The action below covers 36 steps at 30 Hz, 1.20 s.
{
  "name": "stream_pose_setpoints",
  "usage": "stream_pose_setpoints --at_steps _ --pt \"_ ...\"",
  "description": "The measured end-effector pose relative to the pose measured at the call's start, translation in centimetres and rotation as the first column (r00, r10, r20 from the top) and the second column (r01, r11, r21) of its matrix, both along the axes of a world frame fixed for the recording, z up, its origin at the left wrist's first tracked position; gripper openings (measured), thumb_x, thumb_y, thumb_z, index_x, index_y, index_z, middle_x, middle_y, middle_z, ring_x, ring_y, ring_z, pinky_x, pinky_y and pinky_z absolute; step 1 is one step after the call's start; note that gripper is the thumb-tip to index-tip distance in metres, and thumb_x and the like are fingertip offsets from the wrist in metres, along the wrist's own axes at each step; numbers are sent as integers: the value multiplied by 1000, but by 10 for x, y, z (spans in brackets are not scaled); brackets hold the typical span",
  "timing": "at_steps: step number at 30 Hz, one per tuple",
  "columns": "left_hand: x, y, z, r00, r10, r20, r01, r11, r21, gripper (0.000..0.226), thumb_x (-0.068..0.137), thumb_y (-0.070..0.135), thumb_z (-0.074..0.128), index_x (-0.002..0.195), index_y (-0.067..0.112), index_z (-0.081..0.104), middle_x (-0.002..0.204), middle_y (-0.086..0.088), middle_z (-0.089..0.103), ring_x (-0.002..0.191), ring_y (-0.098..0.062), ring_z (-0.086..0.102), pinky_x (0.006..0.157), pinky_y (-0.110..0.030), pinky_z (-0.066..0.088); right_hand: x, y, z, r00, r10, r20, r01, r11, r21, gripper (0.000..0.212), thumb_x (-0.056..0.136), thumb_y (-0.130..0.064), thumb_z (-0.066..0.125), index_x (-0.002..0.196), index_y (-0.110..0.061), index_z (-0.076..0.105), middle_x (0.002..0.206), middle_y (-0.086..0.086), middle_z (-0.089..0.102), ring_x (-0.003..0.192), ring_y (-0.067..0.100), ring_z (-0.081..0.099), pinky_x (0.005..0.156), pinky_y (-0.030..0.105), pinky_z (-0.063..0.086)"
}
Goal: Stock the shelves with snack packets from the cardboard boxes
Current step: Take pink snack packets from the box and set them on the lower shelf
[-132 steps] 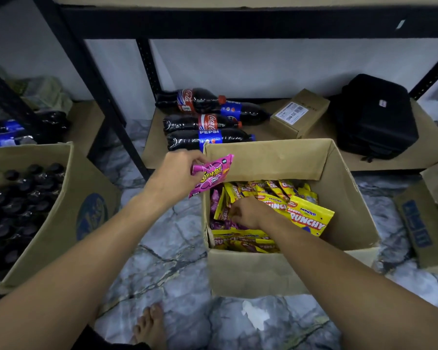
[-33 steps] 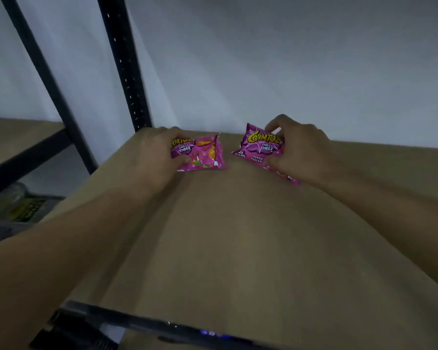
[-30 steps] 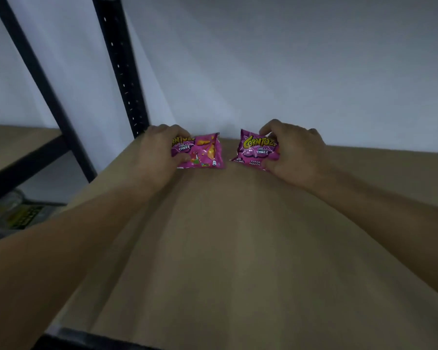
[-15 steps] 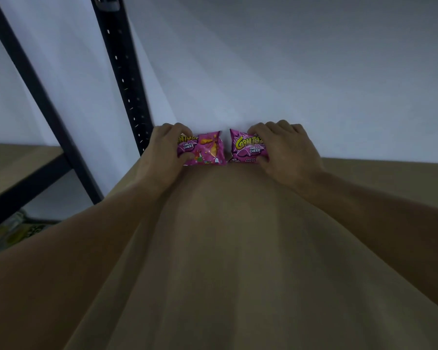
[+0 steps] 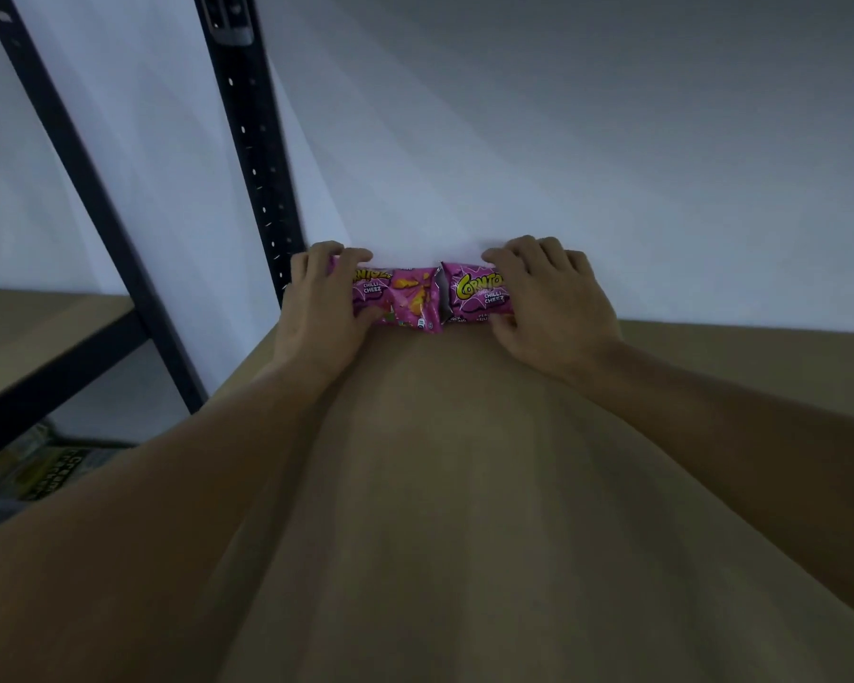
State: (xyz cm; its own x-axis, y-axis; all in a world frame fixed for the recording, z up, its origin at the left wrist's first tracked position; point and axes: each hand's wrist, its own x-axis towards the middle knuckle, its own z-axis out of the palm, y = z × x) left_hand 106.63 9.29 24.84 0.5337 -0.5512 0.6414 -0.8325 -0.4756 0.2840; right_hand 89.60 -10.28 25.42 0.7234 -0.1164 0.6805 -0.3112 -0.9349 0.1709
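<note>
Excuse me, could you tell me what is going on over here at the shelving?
A person is stocking a brown shelf with snacks. The left hand holds one pink Chilli Cheez packet and the right hand holds a second pink packet. Both packets stand side by side at the back of the shelf, against the white wall, near the black upright post. Neither packet has been let go yet.

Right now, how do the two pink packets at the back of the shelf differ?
The left packet shows its snack picture, its brand name half covered by the left hand; the right packet shows its yellow name, its right part under the right hand. Both are pink, read CHILLI CHEEZ, and stand side by side against the wall.
</note>
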Motion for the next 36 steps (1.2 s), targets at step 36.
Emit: stream_pose_setpoints --at_steps 36 --pt "-61 -4 0 958 274 -81 -269 961 67 50 85 20 60 133 16 49 131 -16 46 119 -36 42 93 -49 42 -51 22 12 998 8 -62 9 966 260 38 89 -21 59 126 -23 62 122 2 56 112 28 50 94 42 39"
